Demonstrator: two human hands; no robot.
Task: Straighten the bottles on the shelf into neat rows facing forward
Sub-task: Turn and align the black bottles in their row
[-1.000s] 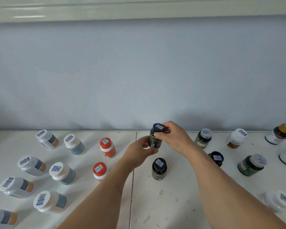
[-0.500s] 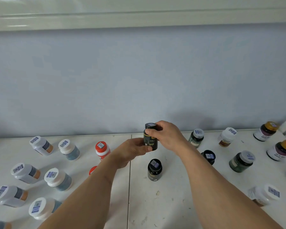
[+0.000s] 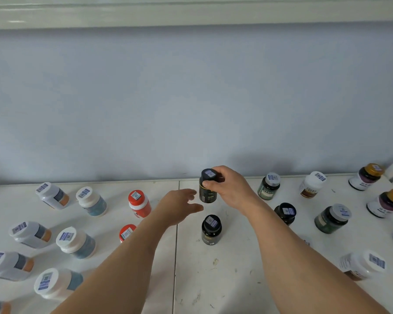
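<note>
Released since half a second ago by the left hand (image 3: 179, 206), which sits just beside the black bottle (image 3: 208, 188) with fingers spread and relaxed, holding nothing. Gripped as before by the right hand (image 3: 230, 189), thumb and fingers curled round the cap and neck. Upright, near the back of the shelf (image 3: 225, 279), close to the wall (image 3: 191, 98), right of the seam between the two shelf panels. Directly in front, apart from it, a second black bottle (image 3: 211, 230) with a barcode sticker on its cap. To the left, two red bottles (image 3: 139, 203), the nearer one half hidden behind the left forearm, then rows of white-capped bottles (image 3: 91, 201) leaning at angles. To the right, green bottles (image 3: 268, 186), a white bottle (image 3: 312, 184), and gold-capped bottles (image 3: 368, 176) scattered unevenly.
</note>
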